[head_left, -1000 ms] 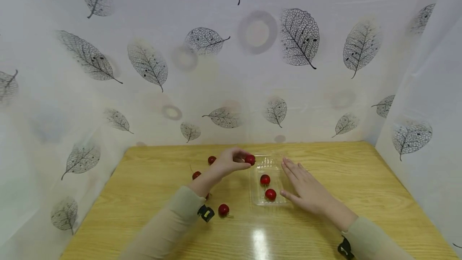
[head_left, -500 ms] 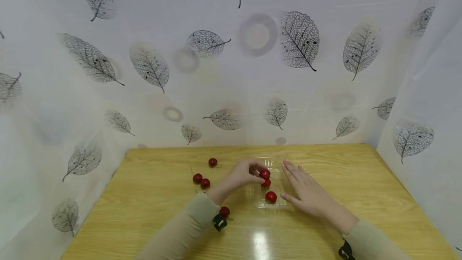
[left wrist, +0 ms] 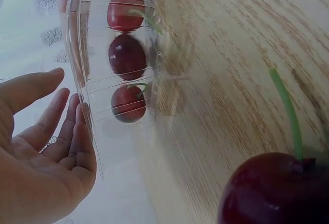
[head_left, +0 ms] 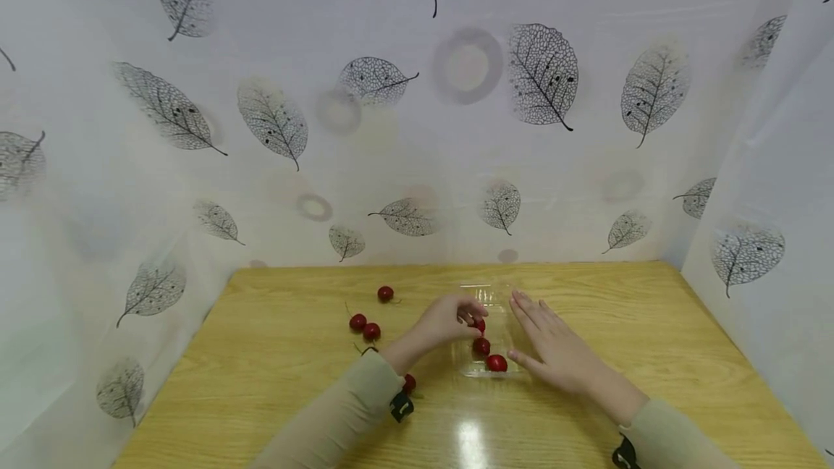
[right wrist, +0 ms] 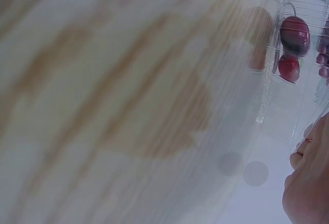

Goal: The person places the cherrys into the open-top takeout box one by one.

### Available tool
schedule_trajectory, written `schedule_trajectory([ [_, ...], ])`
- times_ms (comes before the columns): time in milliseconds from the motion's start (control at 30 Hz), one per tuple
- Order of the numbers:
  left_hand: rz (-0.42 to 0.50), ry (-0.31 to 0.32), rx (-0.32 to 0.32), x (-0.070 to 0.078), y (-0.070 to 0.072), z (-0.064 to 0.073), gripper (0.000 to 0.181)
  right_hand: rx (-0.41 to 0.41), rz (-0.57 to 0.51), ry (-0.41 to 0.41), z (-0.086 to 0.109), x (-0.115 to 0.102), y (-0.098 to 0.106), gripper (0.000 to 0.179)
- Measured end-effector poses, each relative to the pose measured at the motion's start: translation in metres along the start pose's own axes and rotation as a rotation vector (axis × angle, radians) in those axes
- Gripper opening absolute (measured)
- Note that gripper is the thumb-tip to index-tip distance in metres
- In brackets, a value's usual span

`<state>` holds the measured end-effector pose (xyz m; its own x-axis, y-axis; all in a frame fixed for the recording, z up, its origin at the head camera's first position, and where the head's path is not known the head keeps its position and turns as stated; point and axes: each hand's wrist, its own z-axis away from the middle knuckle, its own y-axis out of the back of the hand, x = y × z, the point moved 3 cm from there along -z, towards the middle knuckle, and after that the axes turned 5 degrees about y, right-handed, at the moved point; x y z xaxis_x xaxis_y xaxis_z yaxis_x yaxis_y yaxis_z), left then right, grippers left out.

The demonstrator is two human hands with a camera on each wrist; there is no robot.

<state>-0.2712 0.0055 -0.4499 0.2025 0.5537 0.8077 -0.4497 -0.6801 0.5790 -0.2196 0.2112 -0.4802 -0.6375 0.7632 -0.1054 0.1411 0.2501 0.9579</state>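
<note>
A clear plastic box (head_left: 465, 368) stands on the table with three red cherries in a row inside; the middle cherry (left wrist: 127, 57) is the darkest. Over the box's left side hovers my left hand (head_left: 446, 320), its fingers loosely bent and nothing between them in the left wrist view. In the head view it partly hides the farthest cherry (head_left: 480, 326). My right hand (head_left: 554, 346) lies along the box's right side with straight fingers, touching or very near the wall. The nearest cherry (head_left: 496, 362) sits by the box's front wall.
Left of the box, a lone cherry (head_left: 385, 294) lies toward the back, and a pair of cherries (head_left: 357, 322) sits nearer. Another cherry (head_left: 409, 383) is partly hidden by the left wrist strap. Leaf-patterned sheeting (head_left: 417, 129) encloses the table's back and sides.
My left hand carried a cherry rightward into the box and let it go. The cherries inside shifted, the nearest moving toward the front wall. My right hand stayed at the box's right side.
</note>
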Motion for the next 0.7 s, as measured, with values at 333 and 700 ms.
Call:
schedule_trajectory([
  [333,0.105,0.002,0.000,-0.004,0.004,-0.001,0.031,-0.006,-0.005,-0.014,0.000,0.001,-0.001,0.083],
  [700,0.177,0.025,0.052,-0.010,0.032,0.000,0.024,-0.012,-0.002,-0.023,0.000,-0.002,0.000,0.083],
])
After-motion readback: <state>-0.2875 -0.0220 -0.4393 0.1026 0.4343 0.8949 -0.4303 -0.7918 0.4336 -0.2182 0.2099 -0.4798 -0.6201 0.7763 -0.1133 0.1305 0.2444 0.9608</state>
